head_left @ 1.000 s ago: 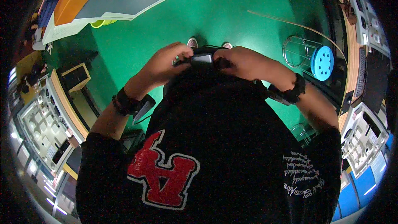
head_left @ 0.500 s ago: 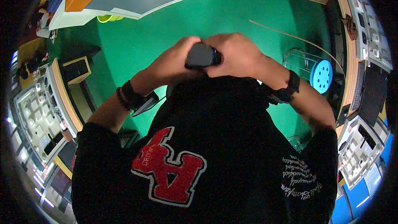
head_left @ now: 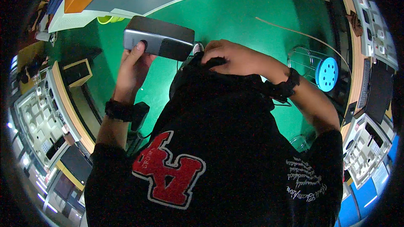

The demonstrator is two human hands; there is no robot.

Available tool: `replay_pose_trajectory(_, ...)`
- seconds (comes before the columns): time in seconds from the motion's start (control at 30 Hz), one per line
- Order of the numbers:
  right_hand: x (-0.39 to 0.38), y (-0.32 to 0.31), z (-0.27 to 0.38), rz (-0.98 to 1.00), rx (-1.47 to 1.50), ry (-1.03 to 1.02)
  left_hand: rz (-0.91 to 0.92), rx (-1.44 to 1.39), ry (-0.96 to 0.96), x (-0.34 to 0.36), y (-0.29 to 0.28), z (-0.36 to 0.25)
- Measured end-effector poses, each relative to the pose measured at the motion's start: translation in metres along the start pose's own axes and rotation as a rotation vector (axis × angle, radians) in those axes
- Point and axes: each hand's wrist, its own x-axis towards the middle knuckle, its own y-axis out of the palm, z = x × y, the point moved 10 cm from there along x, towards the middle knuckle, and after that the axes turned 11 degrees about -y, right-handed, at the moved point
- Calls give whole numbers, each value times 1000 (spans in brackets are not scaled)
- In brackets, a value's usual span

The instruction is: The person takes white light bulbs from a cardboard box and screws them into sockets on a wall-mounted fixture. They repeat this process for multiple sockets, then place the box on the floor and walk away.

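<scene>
One flat grey-and-black rectangular box-like device (head_left: pixel 159 41) sits raised in front of the chest, above the green floor (head_left: pixel 235 12), held level with its long side across the view, probably so its face can be seen. Left hand (head_left: pixel 134 66) grips it from below, thumb pressed on its near edge and the fingers hidden behind it; the forearm rises steeply, a black wrist strap (head_left: pixel 119 110) around it. Right hand (head_left: pixel 233 57) curls closed over a small dark object (head_left: pixel 215 62) at the collar of the black top (head_left: pixel 219 151), wrist bent inward, just beside the device's right end. A clear cylinder with a blue perforated disc (head_left: pixel 324 73) stands well apart to the right.
</scene>
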Motion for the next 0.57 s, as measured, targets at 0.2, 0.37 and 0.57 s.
replay_pose_trajectory(0.2,-8,-7,9,152,-392,176,-140,-374,72,-10,-54,13)
replay_pose_trajectory(0.37,9,-14,45,234,-607,144,-179,-528,112,-22,-38,8)
replay_pose_trajectory(0.57,25,2,33,465,-183,176,193,-773,126,-13,-12,-3)
